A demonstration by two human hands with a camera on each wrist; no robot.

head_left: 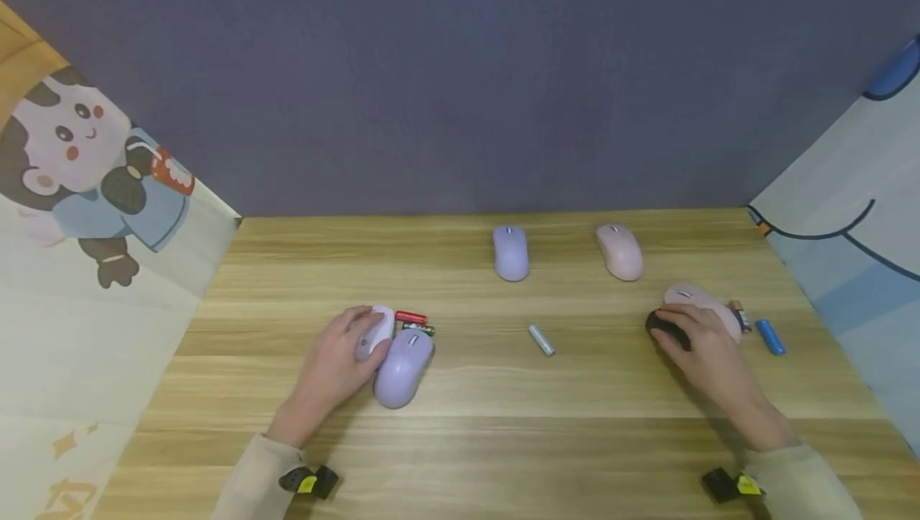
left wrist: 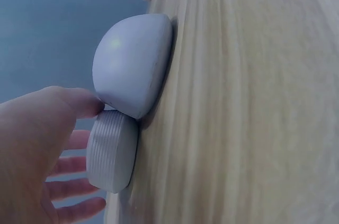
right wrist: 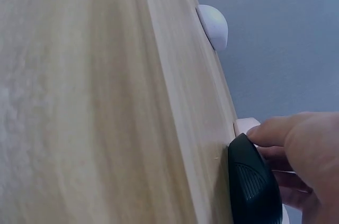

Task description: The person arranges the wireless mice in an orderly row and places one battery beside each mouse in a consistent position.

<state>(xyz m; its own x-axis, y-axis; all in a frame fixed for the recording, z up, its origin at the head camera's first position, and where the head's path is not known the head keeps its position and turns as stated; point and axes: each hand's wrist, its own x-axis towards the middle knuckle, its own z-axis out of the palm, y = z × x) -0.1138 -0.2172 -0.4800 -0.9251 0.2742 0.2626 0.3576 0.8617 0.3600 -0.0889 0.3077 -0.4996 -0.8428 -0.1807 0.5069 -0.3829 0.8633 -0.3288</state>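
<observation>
My left hand [head_left: 336, 364] holds a small white computer mouse [head_left: 386, 320], thumb on one side and fingers on the other. In the left wrist view the white mouse's ribbed side [left wrist: 106, 144] shows, its end against a larger purple mouse [left wrist: 132, 62]. The thumb lies where those two mice meet. On the right, my right hand [head_left: 710, 356] grips a black mouse [head_left: 665, 328]; the right wrist view has the thumb at one end of its ribbed body [right wrist: 250, 184]. A pink mouse [head_left: 721, 316] sits just beyond, partly hidden by that hand.
A red battery [head_left: 411, 317] and a green battery [head_left: 419, 329] lie beside the left-hand mice. Farther back sit another purple mouse [head_left: 511, 253] and another pink mouse [head_left: 620, 252]. A silver battery [head_left: 542, 340] lies mid-table; a dark battery [head_left: 739, 316] and blue battery [head_left: 771, 337] lie far right.
</observation>
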